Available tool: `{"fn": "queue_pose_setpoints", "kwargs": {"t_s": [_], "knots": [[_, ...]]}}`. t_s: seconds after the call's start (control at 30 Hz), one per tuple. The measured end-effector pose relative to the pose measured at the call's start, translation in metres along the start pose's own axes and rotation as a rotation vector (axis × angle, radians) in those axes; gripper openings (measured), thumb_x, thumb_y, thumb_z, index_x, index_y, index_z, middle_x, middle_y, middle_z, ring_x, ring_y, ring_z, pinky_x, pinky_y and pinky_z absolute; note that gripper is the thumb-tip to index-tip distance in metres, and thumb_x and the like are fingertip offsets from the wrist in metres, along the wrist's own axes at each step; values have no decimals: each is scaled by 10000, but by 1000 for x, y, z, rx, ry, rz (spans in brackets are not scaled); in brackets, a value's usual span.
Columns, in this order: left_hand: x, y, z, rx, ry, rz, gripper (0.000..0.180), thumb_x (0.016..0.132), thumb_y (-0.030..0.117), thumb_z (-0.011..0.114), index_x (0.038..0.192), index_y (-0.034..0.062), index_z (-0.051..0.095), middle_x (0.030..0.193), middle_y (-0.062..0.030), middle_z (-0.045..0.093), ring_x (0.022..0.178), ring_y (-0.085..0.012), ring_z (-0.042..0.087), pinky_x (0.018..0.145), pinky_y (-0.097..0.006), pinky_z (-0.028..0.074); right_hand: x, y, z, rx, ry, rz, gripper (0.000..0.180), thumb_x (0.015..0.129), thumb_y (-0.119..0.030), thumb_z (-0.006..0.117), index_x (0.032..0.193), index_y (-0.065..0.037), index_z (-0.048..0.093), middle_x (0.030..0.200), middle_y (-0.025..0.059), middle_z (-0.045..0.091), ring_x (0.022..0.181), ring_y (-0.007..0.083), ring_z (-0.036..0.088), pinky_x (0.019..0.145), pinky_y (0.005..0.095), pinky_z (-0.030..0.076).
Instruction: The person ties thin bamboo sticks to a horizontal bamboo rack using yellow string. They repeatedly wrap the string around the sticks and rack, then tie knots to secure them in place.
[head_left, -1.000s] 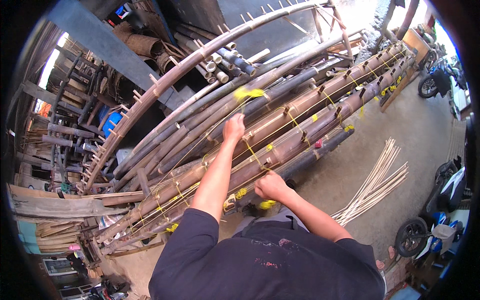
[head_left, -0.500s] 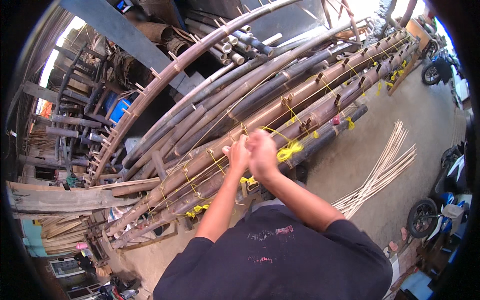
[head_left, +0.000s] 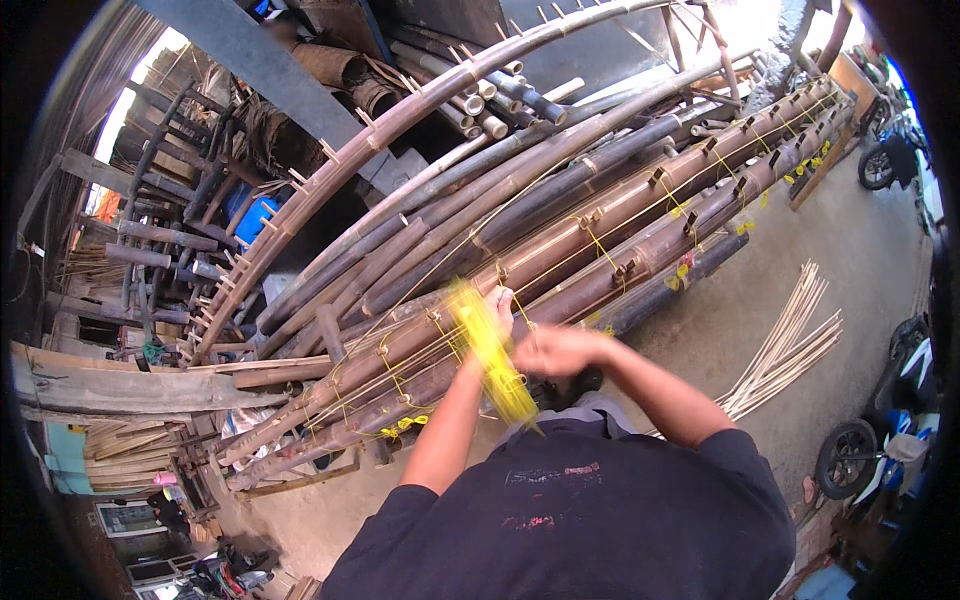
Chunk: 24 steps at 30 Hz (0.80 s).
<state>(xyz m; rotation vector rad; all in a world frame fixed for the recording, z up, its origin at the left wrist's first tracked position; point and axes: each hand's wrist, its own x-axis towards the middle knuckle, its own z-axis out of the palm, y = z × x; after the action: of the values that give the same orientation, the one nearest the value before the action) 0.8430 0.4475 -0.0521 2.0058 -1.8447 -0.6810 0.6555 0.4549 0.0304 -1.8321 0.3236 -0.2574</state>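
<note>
A long brown bamboo pole [head_left: 560,242] and a second bamboo pole [head_left: 575,302] lie side by side in front of me, with yellow cord tied across them. My left hand [head_left: 500,304] is at the poles, its thumb showing and its fingers closed, partly covered. A blurred bundle of yellow cord [head_left: 488,350] hangs across my left wrist, in front of it. Just to the right, my right hand [head_left: 556,351] is smeared by motion, its fingers curled like a fist. What either hand grips is hidden.
Behind lie more bamboo poles [head_left: 520,178] and a curved pole with pegs [head_left: 400,122]. Thin bamboo sticks [head_left: 785,345] lie on the floor at right. A motorbike wheel [head_left: 846,446] stands at the right edge; a wooden plank [head_left: 130,382] lies at left.
The yellow cord bundle has swung left, from beyond my right hand to across my left wrist. My right hand has drawn down and apart from my left. The view has shifted slightly.
</note>
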Motion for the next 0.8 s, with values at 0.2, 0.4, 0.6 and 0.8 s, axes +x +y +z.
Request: {"fn": "queue_pose_setpoints", "kwargs": {"t_s": [0.2,0.4,0.6,0.8], "knots": [[31,34,-13,-548,95,82,264,989,275,516,963,91,704,775,-130,690,726,-236,672,694,-406,464,-14,70,73,-177,328,217,407,949,-337,509,732,-24,651,727,239,633,714,435,632,680,535,494],[142,-13,8,-197,370,250,275,953,248,524,947,46,710,876,-215,687,837,-384,681,750,-463,519,-18,62,86,-496,386,191,367,876,-321,563,611,-84,652,613,189,629,597,398,644,653,509,535],[124,-34,-33,-174,66,109,310,960,285,480,980,55,687,987,-247,676,977,-422,649,857,-514,492,14,58,131,-750,542,371,203,812,-223,608,917,-54,650,943,200,689,880,351,675,768,448,535],[-14,-117,-109,248,-151,45,261,925,190,509,991,0,675,1013,-274,670,952,-454,651,817,-516,515,72,53,198,1623,693,360,183,980,-279,569,1010,-106,621,957,49,655,857,167,615,818,339,506]]}}
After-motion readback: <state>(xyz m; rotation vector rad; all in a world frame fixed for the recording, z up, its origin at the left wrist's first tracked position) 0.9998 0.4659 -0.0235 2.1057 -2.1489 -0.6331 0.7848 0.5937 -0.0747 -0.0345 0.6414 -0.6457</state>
